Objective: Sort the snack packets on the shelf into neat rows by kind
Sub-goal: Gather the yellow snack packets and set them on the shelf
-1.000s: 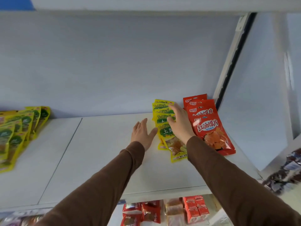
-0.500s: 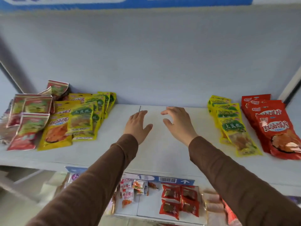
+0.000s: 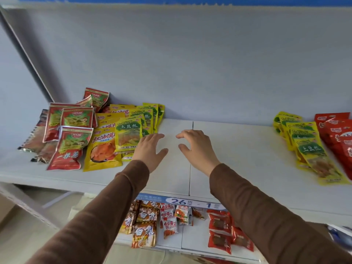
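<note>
head cam | faces forward-down, close over shelf [image 3: 238, 159] | edges somewhat blurred, perhaps wide-angle

Long brown sleeves [image 3: 106, 210] on both arms, plain fabric, cuffs snug at wrists; hands bare.

A blue price label strip [image 3: 190, 201] reading 26 and 1 is stuck along the front edge. Underneath, a lower shelf [image 3: 171, 242] is packed with small orange-brown packets [image 3: 144, 233], little white and red ones [image 3: 169, 221] and red ones [image 3: 221, 233]. A blue band [image 3: 171, 1] is seen up top.
</note>
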The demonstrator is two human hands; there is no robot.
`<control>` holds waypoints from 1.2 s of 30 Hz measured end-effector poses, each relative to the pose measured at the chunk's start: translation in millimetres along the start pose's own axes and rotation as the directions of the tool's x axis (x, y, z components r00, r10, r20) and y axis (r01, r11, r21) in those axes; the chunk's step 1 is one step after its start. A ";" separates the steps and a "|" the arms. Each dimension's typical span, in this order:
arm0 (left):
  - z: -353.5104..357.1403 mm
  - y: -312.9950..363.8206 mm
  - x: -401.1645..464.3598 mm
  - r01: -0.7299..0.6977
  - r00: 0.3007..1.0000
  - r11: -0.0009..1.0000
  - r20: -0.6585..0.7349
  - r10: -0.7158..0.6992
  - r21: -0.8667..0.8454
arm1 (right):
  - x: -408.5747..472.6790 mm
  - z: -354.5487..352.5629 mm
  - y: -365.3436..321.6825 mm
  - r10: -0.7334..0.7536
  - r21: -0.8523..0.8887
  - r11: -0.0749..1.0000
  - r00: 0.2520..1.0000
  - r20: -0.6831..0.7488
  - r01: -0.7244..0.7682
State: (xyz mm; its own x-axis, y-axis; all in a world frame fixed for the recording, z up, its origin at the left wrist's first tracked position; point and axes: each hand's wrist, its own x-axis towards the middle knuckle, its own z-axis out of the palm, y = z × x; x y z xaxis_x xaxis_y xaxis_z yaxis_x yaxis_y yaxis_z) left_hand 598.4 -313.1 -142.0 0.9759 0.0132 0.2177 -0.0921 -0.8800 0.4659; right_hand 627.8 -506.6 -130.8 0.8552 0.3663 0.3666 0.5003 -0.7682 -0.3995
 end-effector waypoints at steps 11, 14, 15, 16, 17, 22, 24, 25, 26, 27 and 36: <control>-17.8 -41.2 10.1 0.083 0.996 0.996 -0.010 -0.083 0.038 | 30.7 29.7 -14.3 -0.023 0.060 0.998 0.997 0.075 0.019; -30.6 -62.2 17.4 0.084 0.996 0.996 -0.019 -0.083 0.017 | 45.2 40.0 -24.7 -0.005 0.100 0.995 0.997 0.083 -0.003; -34.8 -70.1 20.4 0.080 0.996 0.997 -0.027 -0.080 0.005 | 50.3 45.1 -28.7 0.006 0.117 0.993 0.996 0.089 -0.017; -38.6 -78.0 23.0 0.074 0.997 0.997 -0.034 -0.075 -0.008 | 55.3 51.2 -33.4 0.022 0.135 0.990 0.995 0.098 -0.036; -42.4 -86.6 25.2 0.067 0.997 0.998 -0.037 -0.067 -0.017 | 60.4 57.9 -38.5 0.044 0.155 0.986 0.993 0.112 -0.061; -57.4 -136.3 35.6 0.008 1.000 1.000 0.015 -0.007 -0.007 | 90.9 93.3 -66.5 0.234 0.131 0.955 0.948 0.217 -0.266; -59.3 -154.6 39.7 -0.010 0.998 1.000 0.063 0.009 0.013 | 102.1 105.6 -76.0 0.335 0.089 0.927 0.912 0.236 -0.364; -58.6 -162.3 41.4 -0.024 0.996 0.999 0.089 0.020 0.038 | 106.8 110.9 -80.2 0.381 0.075 0.910 0.895 0.234 -0.407; -56.9 -168.6 42.9 -0.039 0.993 0.997 0.115 0.031 0.067 | 111.0 115.8 -84.5 0.422 0.070 0.891 0.877 0.230 -0.448; -54.5 -174.0 43.9 -0.051 0.989 0.994 0.140 0.038 0.092 | 114.8 120.6 -88.5 0.460 0.074 0.871 0.858 0.228 -0.486; -33.2 -197.3 46.8 -0.154 0.971 0.974 0.210 0.118 0.165 | 130.9 146.2 -104.3 0.696 0.321 0.621 0.691 0.193 -0.715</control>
State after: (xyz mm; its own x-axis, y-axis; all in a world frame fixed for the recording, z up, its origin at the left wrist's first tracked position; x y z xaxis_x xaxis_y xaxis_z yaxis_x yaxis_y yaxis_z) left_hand 655.7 -123.0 -195.2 0.9779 -0.1906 0.0862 -0.2074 -0.9376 0.2791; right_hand 707.4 -301.8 -164.0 0.9656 -0.1803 -0.1874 -0.2578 -0.5700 -0.7802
